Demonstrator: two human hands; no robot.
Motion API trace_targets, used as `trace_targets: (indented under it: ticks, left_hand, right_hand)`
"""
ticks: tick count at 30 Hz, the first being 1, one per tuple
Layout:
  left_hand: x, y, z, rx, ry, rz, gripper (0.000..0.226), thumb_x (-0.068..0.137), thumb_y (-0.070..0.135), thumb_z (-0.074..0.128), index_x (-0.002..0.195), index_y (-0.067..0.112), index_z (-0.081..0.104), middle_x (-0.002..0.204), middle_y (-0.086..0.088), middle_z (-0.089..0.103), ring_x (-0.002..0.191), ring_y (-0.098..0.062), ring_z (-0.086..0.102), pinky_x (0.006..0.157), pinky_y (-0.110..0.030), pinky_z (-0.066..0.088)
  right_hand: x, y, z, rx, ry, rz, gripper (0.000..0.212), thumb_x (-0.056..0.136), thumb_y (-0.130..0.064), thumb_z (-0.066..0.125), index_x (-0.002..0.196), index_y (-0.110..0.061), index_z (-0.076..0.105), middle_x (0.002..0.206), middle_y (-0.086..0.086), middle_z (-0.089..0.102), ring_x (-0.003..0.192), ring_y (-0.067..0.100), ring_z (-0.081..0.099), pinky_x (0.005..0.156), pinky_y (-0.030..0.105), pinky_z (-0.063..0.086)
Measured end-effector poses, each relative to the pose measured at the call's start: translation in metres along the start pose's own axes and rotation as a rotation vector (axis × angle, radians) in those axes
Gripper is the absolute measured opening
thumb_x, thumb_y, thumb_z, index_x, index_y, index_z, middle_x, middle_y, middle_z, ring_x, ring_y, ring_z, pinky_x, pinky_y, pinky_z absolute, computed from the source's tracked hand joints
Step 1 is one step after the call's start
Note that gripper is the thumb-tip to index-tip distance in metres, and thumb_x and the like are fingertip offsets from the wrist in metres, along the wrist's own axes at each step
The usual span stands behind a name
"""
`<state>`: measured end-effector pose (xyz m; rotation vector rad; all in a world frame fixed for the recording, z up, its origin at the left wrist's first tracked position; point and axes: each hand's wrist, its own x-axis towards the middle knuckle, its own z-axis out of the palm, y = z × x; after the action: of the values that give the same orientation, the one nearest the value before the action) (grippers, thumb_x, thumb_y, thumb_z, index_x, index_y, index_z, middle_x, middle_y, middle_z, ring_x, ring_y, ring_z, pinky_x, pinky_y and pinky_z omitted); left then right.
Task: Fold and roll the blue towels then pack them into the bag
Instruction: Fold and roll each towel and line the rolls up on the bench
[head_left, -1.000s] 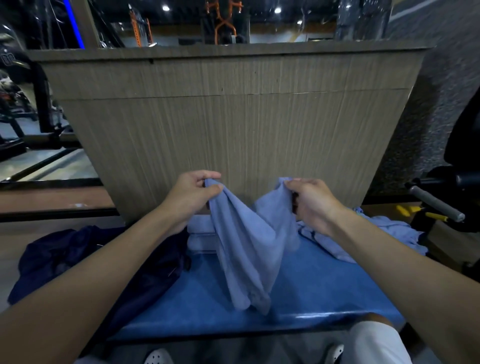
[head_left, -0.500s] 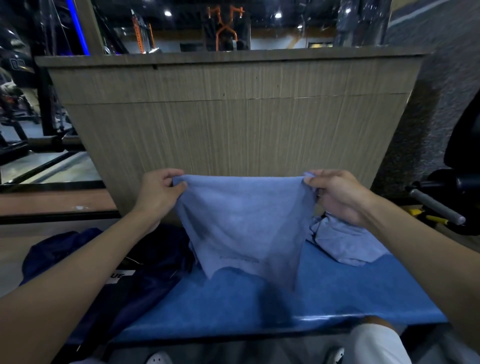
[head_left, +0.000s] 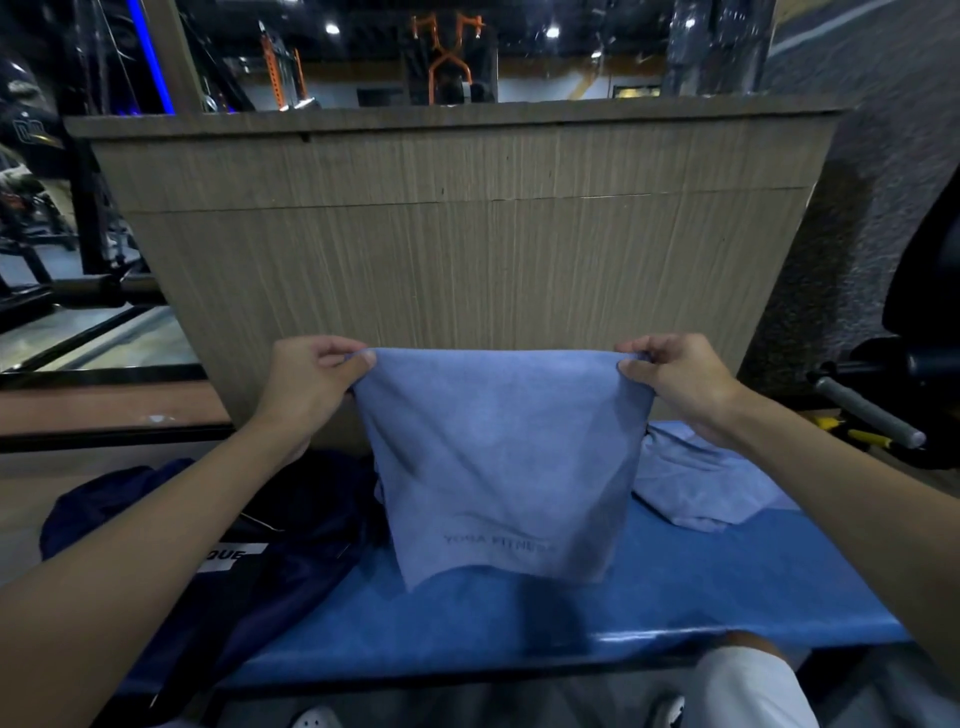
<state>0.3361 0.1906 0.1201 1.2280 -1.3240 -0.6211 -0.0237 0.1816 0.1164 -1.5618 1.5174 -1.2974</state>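
So: blue towel (head_left: 498, 457) held up flat over the bench (head_left: 675, 597), left hand (head_left: 306, 384) and right hand (head_left: 680, 379) each pinching a top corner.
Print on it too faint to read fully. Label on the bag (head_left: 291, 530) is half hidden by the left forearm. The second towel (head_left: 701, 483) lies crumpled at right, partly covered. A wooden panel (head_left: 457, 249) blocks the room beyond.

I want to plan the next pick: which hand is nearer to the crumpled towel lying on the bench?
Right. The right hand pinches a corner of the held towel, just above the crumpled towel; the left hand pinches the opposite corner.
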Motion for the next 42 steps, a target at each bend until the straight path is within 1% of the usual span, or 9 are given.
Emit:
trace_targets:
  ticks: [4,7,10,16,20,25,31,35,42]
  left_hand:
    - [-0.001,-0.002,0.000,-0.044,-0.082,-0.030,0.027,0.086,-0.002,0.068,0.110,0.009,0.065,0.090,-0.001,0.071,0.070,0.003,0.067,0.062,-0.010,0.050]
    - [0.000,-0.003,0.000,-0.020,-0.083,-0.020,0.027,0.087,-0.004,0.067,0.110,0.009,0.065,0.090,-0.002,0.070,0.068,0.003,0.066,0.062,-0.009,0.050]
    - [0.005,-0.006,-0.003,0.014,-0.031,-0.020,0.023,0.088,-0.001,0.066,0.111,0.005,0.065,0.091,-0.008,0.070,0.061,0.002,0.062,0.059,-0.010,0.048]
    - [0.002,0.004,0.006,-0.005,-0.015,-0.004,0.018,0.089,0.003,0.067,0.106,0.008,0.066,0.089,-0.004,0.069,0.075,-0.007,0.062,0.063,-0.008,0.049]
    - [-0.001,0.006,0.006,0.000,-0.019,0.014,0.008,0.087,0.007,0.071,0.095,0.010,0.069,0.081,-0.003,0.070,0.067,-0.004,0.062,0.063,-0.013,0.049]
    - [0.000,0.002,0.005,-0.004,-0.010,-0.007,0.012,0.091,0.010,0.066,0.082,0.018,0.067,0.062,0.010,0.070,0.057,0.001,0.062,0.058,-0.018,0.050]
    - [-0.004,0.006,0.007,-0.077,-0.094,-0.035,0.010,0.091,0.006,0.065,0.086,0.014,0.069,0.069,0.006,0.071,0.062,-0.002,0.061,0.057,-0.013,0.049]
    - [-0.009,0.008,0.003,-0.035,-0.185,-0.056,0.017,0.083,0.002,0.073,0.093,0.015,0.068,0.088,-0.007,0.072,0.076,-0.008,0.067,0.068,-0.014,0.054]
    - [-0.013,0.004,0.003,0.069,-0.239,-0.082,0.039,0.081,0.000,0.074,0.116,0.012,0.063,0.098,-0.002,0.070,0.091,-0.009,0.066,0.079,-0.015,0.052]
  right_hand:
    - [0.002,0.002,-0.009,-0.063,-0.084,0.002,0.051,0.085,-0.002,0.070,0.133,-0.003,0.055,0.122,0.010,0.061,0.110,0.021,0.061,0.089,0.029,0.053]
    - [0.005,0.003,-0.015,-0.150,-0.049,-0.040,0.041,0.091,-0.004,0.064,0.132,-0.002,0.056,0.115,0.009,0.062,0.102,0.018,0.059,0.069,0.012,0.053]
    - [0.007,0.006,-0.023,-0.168,-0.001,-0.081,0.033,0.094,-0.007,0.060,0.126,0.001,0.061,0.106,0.008,0.064,0.095,0.016,0.059,0.061,0.006,0.048]
    - [0.009,0.007,-0.023,-0.168,0.035,-0.124,0.028,0.091,-0.008,0.065,0.119,-0.004,0.065,0.102,0.011,0.065,0.091,0.018,0.060,0.069,0.021,0.049]
    - [0.007,0.008,-0.028,-0.102,0.072,-0.157,0.015,0.086,-0.007,0.071,0.093,-0.019,0.065,0.084,0.015,0.059,0.070,0.014,0.054,0.059,0.017,0.046]
    - [0.003,0.007,-0.026,-0.063,0.088,-0.137,0.009,0.086,-0.010,0.071,0.079,-0.012,0.068,0.084,0.016,0.069,0.075,0.018,0.062,0.073,0.037,0.050]
    - [0.000,0.007,-0.027,-0.097,0.074,-0.147,0.013,0.088,-0.014,0.070,0.080,-0.007,0.064,0.077,0.012,0.062,0.068,0.012,0.055,0.066,0.029,0.046]
    - [-0.003,0.006,-0.031,-0.125,0.084,-0.166,0.015,0.090,-0.016,0.067,0.083,-0.004,0.061,0.069,0.004,0.052,0.056,0.002,0.046,0.049,0.010,0.037]
    - [-0.011,0.003,-0.034,-0.141,0.094,-0.167,0.019,0.090,-0.014,0.068,0.076,-0.005,0.059,0.058,0.001,0.048,0.044,-0.004,0.045,0.045,0.008,0.036]
